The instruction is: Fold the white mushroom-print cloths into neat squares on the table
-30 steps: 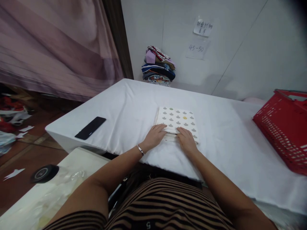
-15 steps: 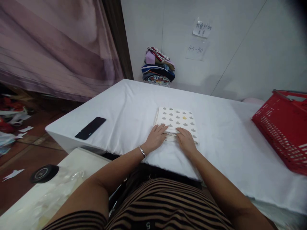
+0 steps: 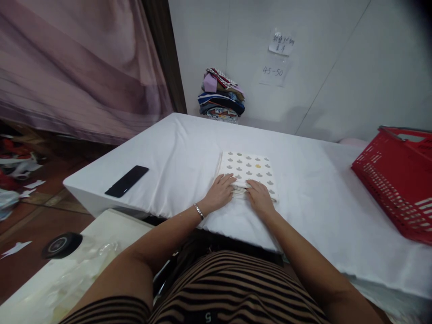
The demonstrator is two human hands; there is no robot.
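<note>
On a white-draped counter (image 3: 313, 180) beside a pale wall, 2 hands (image 3: 218, 192) grip folded, grey-patterned white cloth (image 3: 249, 166).

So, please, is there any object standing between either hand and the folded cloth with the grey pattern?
Nothing visible does. The left hand and right hand both touch the near edge of the folded cloth. The black phone lies off to the left, the red basket to the right.
</note>
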